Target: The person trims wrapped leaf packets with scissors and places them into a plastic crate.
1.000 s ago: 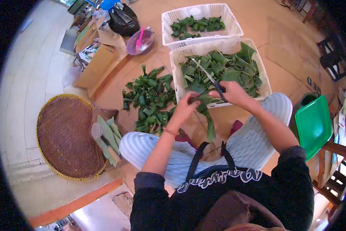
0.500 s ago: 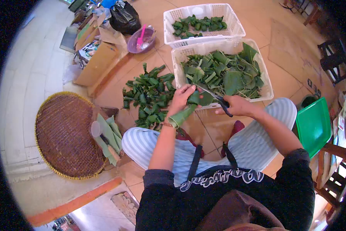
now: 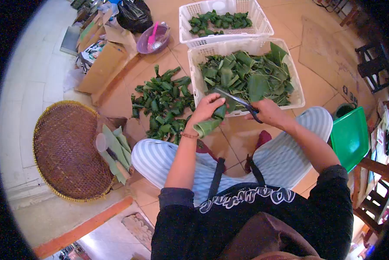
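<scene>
My left hand [image 3: 206,108] is closed around a rolled green leaf [image 3: 207,128], whose loose end hangs over my wrist. The fingers press a folded part of the leaf near the scissors. In my right hand [image 3: 269,113] is a pair of scissors [image 3: 240,100] with dark handles, the blades pointing left past my left fingertips. Whether the blades touch the leaf I cannot tell. Just beyond both hands stands a white basket [image 3: 301,86] full of cut leaf pieces [image 3: 258,86]. A pile of small folded leaf bundles [image 3: 164,104] lies on the floor to the left.
A second white basket [image 3: 268,29] behind holds more bundles. Leftward are a round woven tray [image 3: 68,151], flat leaves with a knife [image 3: 116,160], a cardboard box [image 3: 103,69] and a purple bowl [image 3: 143,47]. A green tray [image 3: 352,138] stands by my right knee.
The view has shifted slightly, moving the surroundings a little up and left. The scissors' tips now sit a bit farther out beyond my left fingers, and the folded leaf part has tipped downward.
</scene>
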A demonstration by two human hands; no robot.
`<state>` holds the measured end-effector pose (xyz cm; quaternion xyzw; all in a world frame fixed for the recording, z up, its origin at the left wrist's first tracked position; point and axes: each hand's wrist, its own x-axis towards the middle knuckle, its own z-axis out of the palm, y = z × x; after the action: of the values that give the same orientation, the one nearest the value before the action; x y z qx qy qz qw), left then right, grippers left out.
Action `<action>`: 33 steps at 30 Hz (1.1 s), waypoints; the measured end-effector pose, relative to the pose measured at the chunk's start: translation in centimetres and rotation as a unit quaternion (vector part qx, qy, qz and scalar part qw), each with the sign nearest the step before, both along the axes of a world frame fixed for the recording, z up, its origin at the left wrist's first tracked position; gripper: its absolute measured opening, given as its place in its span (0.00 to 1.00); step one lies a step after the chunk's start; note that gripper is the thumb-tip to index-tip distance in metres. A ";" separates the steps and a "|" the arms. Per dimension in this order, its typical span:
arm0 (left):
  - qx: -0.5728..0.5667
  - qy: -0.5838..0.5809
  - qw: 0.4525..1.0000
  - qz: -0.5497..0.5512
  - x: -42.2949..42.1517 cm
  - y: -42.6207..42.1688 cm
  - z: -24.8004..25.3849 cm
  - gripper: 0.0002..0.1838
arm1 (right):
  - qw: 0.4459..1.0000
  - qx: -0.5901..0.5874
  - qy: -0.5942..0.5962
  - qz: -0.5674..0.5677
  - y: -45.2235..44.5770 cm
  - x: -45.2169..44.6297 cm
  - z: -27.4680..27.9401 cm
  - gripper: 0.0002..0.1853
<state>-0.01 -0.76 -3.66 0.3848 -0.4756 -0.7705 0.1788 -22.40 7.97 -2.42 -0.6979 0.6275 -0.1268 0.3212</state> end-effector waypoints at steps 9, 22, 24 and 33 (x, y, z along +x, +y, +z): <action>-0.094 0.008 0.963 0.251 0.3 -0.7 1.7 0.17 | 0.986 0.155 -0.040 -0.035 -0.8 -0.9 -1.8 0.28; -0.507 -0.092 0.813 0.271 -1.0 1.9 2.3 0.20 | 0.923 0.212 -0.318 0.043 -1.3 3.3 1.8 0.30; -0.523 -0.111 0.808 0.248 -1.2 2.0 2.1 0.20 | 0.926 0.214 -0.309 0.028 -1.6 3.2 2.2 0.30; -0.504 -0.102 0.823 0.241 -1.8 2.1 1.4 0.20 | 0.957 0.191 -0.207 -0.070 -1.4 2.8 -1.4 0.28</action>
<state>-1.76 1.38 -2.28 0.4194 -0.7054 -0.3124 0.4784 -19.58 6.54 -3.85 -0.5364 0.6072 -0.1681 0.5616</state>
